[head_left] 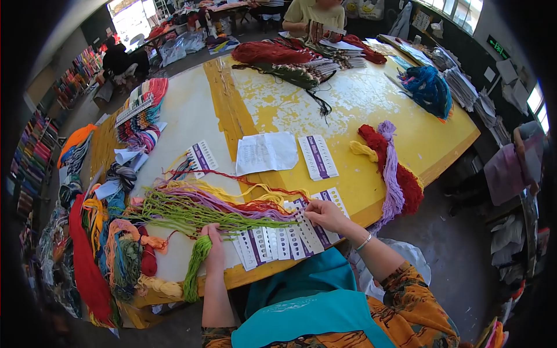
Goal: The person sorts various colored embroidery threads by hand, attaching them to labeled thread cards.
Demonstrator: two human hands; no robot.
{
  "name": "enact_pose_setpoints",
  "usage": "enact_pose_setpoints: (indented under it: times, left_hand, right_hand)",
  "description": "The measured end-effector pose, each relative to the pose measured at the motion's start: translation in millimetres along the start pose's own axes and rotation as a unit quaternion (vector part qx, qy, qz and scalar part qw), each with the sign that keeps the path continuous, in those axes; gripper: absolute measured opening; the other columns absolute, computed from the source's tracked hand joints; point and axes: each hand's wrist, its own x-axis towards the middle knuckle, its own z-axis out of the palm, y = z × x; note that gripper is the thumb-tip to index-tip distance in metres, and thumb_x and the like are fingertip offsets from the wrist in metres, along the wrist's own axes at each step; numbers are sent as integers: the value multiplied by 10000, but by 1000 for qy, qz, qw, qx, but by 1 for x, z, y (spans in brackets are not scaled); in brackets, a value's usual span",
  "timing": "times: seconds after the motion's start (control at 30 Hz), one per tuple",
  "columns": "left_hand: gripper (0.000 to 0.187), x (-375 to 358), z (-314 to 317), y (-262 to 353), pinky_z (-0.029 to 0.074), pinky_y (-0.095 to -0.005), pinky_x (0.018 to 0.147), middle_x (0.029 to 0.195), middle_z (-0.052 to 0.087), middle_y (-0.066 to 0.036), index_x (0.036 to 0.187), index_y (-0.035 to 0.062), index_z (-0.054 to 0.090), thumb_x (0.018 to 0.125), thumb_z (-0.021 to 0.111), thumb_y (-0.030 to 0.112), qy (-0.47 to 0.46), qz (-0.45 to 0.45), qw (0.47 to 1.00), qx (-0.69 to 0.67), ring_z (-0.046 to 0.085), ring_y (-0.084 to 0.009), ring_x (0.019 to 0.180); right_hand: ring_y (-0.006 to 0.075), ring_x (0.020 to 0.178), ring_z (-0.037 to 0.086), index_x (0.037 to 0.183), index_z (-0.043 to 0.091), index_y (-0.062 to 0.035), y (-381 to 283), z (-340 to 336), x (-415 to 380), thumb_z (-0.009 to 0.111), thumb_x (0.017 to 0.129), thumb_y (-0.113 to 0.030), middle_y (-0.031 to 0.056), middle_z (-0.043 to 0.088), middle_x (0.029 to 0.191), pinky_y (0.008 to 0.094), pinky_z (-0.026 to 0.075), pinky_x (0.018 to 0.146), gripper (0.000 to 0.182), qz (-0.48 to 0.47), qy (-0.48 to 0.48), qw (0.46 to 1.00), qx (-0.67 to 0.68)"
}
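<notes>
My left hand (214,246) is closed around a hank of bright green yarn (199,261), which hangs over the table's front edge. Fingers pinched together, my right hand (326,217) is over the punched cards; what is between its fingertips is too small to make out. Beneath and between both hands lie several white cards with purple stripes and rows of holes (250,248), overlapping in a fan. Long green strands (174,209) stretch leftward from the cards, with lilac, yellow and red strands (223,194) behind them.
A crumpled paper sheet (266,152) and another punched card (318,156) lie farther back. Red and lilac hanks (393,174) rest at right; many coloured hanks (87,255) crowd the left edge. Across the yellow table (371,110), a person (313,14) sits behind dark red yarn (272,53).
</notes>
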Motion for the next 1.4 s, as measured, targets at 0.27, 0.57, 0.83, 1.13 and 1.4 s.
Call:
enact_pose_setpoints:
  times: [0.27,0.57,0.83,1.13,1.4]
  left_hand:
    - [334,-2,1,2,343,-241,579,628,450,12,940,9,605,1025,399,257,8,3,1000,-11,419,-82,604]
    - [323,0,1,-3,354,-237,586,630,457,9,957,8,602,1020,398,251,7,14,1000,-10,428,-86,607]
    - [321,-2,-1,3,362,-244,592,631,462,7,941,10,608,1018,400,243,2,10,1000,6,434,-88,608]
    - [328,-2,-3,2,362,-267,575,640,453,5,943,13,601,1025,390,250,9,12,1000,22,425,-100,600]
    - [321,-3,-1,6,360,-262,580,656,435,16,970,12,596,1027,390,252,-6,0,1000,-7,417,-99,614]
  right_hand:
    - [90,636,563,897,619,1,2,1,0,613,898,-169,37,628,736,242,466,609,170,0,5,1000,7]
    - [55,611,520,926,609,4,4,1,0,606,922,-114,1,584,726,196,427,565,118,-22,0,1000,-2]
    - [162,701,664,1055,643,6,-52,-25,9,610,892,-242,104,690,740,305,517,661,298,-38,-38,989,-138]
    - [273,707,652,1176,581,-64,-200,-138,93,618,862,-202,138,672,775,394,504,645,345,-239,392,869,-185]
    - [298,721,654,913,673,-85,-56,48,-33,619,853,-203,108,670,788,384,518,638,142,-222,40,951,-210]
